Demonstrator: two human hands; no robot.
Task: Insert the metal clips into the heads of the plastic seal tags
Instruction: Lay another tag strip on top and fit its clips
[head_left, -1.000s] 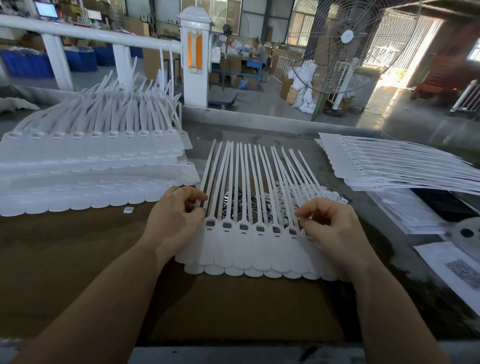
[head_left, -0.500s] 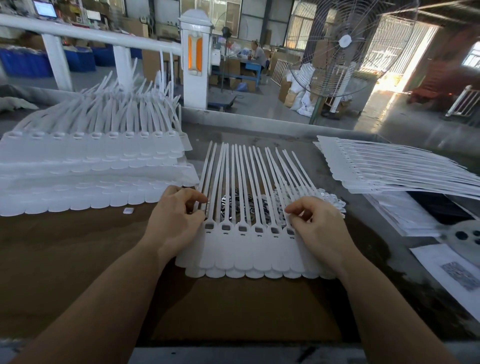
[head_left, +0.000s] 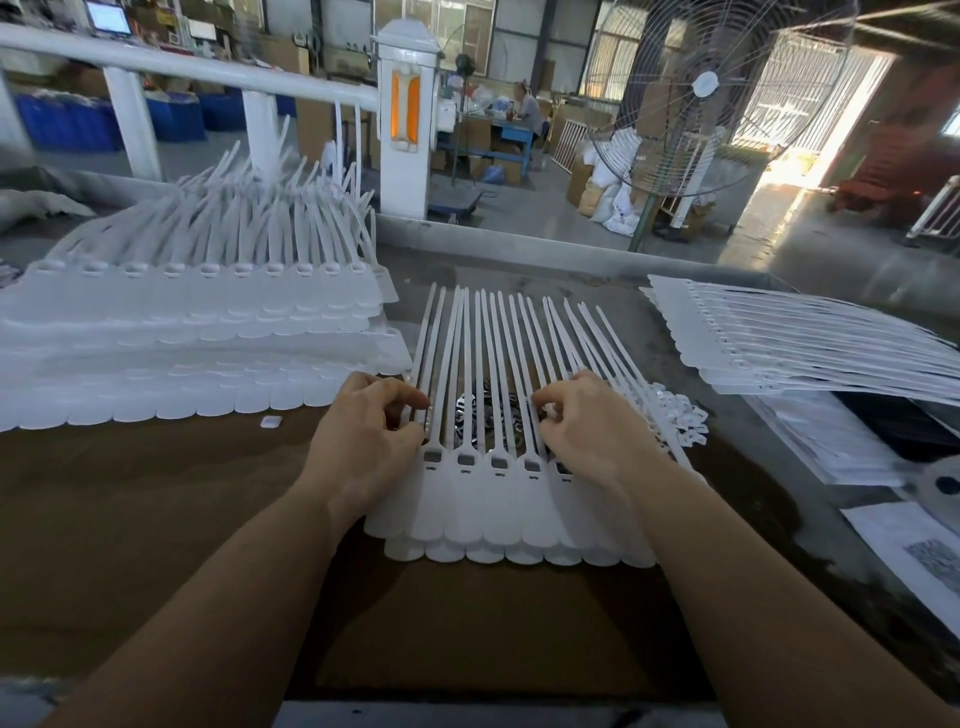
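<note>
Centre of frame: a joined row of seal tags lies flat, straps pointing away.
Left hand: curled fingers pinch the leftmost strap, as a second ago.
Right hand: has slid leftward along the heads; fingers curled, contents hidden, so I cannot tell.
Clips: shiny heap under the straps.
Meaning: probably advancing to the next head.

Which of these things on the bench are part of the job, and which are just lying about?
In the job:
left hand
right hand
tag row under both hands
metal clips beneath the straps

Lying about:
tag stacks at left and right
loose white piece
printed papers
fan
</note>
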